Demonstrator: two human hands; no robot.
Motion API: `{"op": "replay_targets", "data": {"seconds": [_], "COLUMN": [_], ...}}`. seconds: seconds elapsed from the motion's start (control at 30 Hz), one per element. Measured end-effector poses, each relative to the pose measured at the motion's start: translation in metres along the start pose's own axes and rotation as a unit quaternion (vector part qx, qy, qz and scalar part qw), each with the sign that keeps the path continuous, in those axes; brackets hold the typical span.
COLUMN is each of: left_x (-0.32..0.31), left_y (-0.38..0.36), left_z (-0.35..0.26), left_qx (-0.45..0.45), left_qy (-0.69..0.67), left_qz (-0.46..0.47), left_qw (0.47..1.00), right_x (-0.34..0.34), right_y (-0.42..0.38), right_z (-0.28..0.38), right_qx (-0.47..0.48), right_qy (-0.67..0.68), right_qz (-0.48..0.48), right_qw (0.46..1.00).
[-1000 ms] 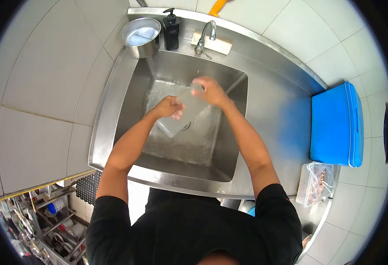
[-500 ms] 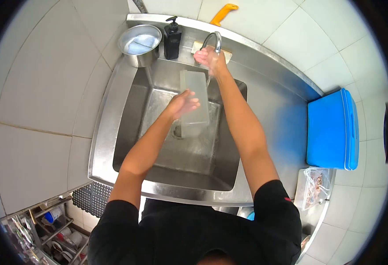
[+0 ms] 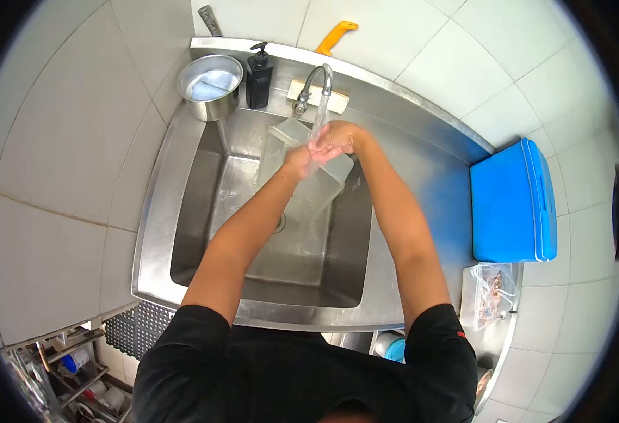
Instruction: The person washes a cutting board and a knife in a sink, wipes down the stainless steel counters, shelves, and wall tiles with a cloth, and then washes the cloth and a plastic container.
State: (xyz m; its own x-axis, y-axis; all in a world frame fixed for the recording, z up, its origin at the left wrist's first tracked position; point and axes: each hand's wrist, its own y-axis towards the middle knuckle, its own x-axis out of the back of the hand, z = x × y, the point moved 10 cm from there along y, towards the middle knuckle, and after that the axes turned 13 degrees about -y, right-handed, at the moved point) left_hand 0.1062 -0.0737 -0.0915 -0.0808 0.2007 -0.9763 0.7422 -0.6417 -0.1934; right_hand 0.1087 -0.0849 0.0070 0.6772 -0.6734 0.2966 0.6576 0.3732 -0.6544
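Note:
Water runs from the curved metal tap (image 3: 326,79) onto my two hands, which meet above the sink (image 3: 274,285). My right hand (image 3: 339,138) is half curled, its fingers loosely extended toward the other hand, with nothing held. Touching it from the lower left, my left hand (image 3: 299,162) is loosely open and also holds nothing; the stream covers part of its fingers. Beneath them a translucent plastic container (image 3: 316,192) lies tilted in the basin, partly hidden by my hands and left forearm.
A steel pot (image 3: 212,106) with a cloth inside and a black pump bottle (image 3: 258,81) stand behind the sink. A yellow handle (image 3: 337,37) shows by the wall. At right are a blue cooler box (image 3: 510,204) and a clear tray (image 3: 489,296).
My hands have come together under the water: the right drew back from the tap, the left moved up and right. The container has shifted and turned in the basin. The view moved slightly.

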Motion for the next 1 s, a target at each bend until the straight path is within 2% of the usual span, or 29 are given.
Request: {"op": "replay_targets", "data": {"seconds": [0.03, 0.07, 0.1, 0.13, 0.17, 0.2, 0.23, 0.27, 0.3, 0.33, 0.37, 0.43, 0.5, 0.57, 0.6, 0.63, 0.67, 0.7, 0.77, 0.83, 0.9, 0.97, 1.0], "left_x": [-0.011, -0.037, -0.055, -0.050, -0.030, -0.011, -0.010, -0.004, 0.004, 0.010, 0.007, 0.004, 0.007, 0.013, 0.020, 0.026, 0.026, 0.022, 0.026, 0.024, 0.025, 0.027, 0.032], "left_y": [-0.008, -0.026, -0.039, -0.043, -0.047, -0.052, -0.059, -0.070, -0.084, -0.097, -0.109, -0.134, -0.164, -0.183, -0.196, -0.206, -0.214, -0.219, -0.237, -0.256, -0.278, -0.290, -0.299], "left_z": [0.002, -0.002, -0.006, -0.006, -0.010, -0.012, -0.013, -0.015, -0.015, -0.016, -0.020, -0.028, -0.049, -0.067, -0.076, -0.079, -0.086, -0.093, -0.100, -0.110, -0.131, -0.144, -0.156], "left_qx": [-0.002, -0.046, -0.089, -0.087, -0.065, -0.044, -0.043, -0.049, -0.054, -0.051, -0.057, -0.060, -0.114, -0.135, -0.152, -0.144, -0.159, -0.174, -0.184, -0.195, -0.248, -0.261, -0.283], "left_qy": [-0.001, 0.109, 0.217, 0.217, 0.201, 0.185, 0.189, 0.198, 0.206, 0.210, 0.224, 0.241, 0.241, 0.235, 0.226, 0.224, 0.213, 0.204, 0.190, 0.184, 0.190, 0.184, 0.171], "left_qz": [0.001, 0.033, 0.062, 0.060, -0.014, -0.088, -0.090, -0.116, -0.144, -0.152, -0.120, -0.092, -0.124, -0.149, -0.171, -0.183, -0.175, -0.161, -0.160, -0.155, -0.196, -0.205, -0.219], "left_qw": [1.000, 0.992, 0.970, 0.970, 0.977, 0.978, 0.977, 0.972, 0.966, 0.964, 0.965, 0.964, 0.956, 0.951, 0.947, 0.946, 0.948, 0.950, 0.951, 0.951, 0.930, 0.925, 0.918], "right_x": [-0.002, -0.001, 0.005, 0.008, 0.007, 0.017, 0.027, 0.030, 0.047, 0.040, 0.045, 0.041, 0.035, 0.038, 0.038, 0.027, 0.019, 0.021, 0.021, 0.014, 0.005, -0.015, -0.034], "right_y": [-0.004, 0.000, 0.008, 0.010, 0.013, 0.015, 0.014, 0.023, 0.010, -0.010, -0.001, 0.033, 0.022, 0.026, 0.034, 0.049, 0.050, 0.036, 0.021, 0.012, 0.024, 0.035, 0.020], "right_z": [-0.006, -0.007, -0.006, 0.001, 0.003, 0.019, 0.035, 0.036, 0.068, 0.093, 0.092, 0.079, 0.081, 0.058, 0.034, 0.005, -0.002, -0.002, 0.000, -0.010, -0.049, -0.120, -0.130], "right_qx": [-0.041, -0.041, -0.014, 0.013, 0.014, 0.068, 0.123, 0.126, 0.231, 0.311, 0.311, 0.214, 0.250, -0.026, -0.052, -0.055, 0.060, 0.171, 0.150, 0.121, 0.120, 0.018, 0.001], "right_qy": [0.006, 0.005, -0.039, -0.081, -0.079, -0.070, -0.059, -0.053, -0.272, -0.463, -0.456, -0.653, -0.613, -0.639, -0.605, -0.601, -0.523, -0.431, -0.426, -0.384, -0.396, -0.163, -0.139], "right_qz": [-0.002, -0.001, -0.020, -0.039, -0.039, -0.097, -0.154, -0.154, -0.325, -0.466, -0.468, -0.393, -0.427, -0.317, -0.326, -0.315, -0.400, -0.481, -0.454, -0.394, -0.418, -0.331, -0.316], "right_qw": [0.999, 0.999, 0.999, 0.996, 0.996, 0.990, 0.979, 0.979, 0.876, 0.686, 0.691, 0.611, 0.616, 0.701, 0.724, 0.732, 0.750, 0.744, 0.768, 0.826, 0.809, 0.929, 0.938]}}
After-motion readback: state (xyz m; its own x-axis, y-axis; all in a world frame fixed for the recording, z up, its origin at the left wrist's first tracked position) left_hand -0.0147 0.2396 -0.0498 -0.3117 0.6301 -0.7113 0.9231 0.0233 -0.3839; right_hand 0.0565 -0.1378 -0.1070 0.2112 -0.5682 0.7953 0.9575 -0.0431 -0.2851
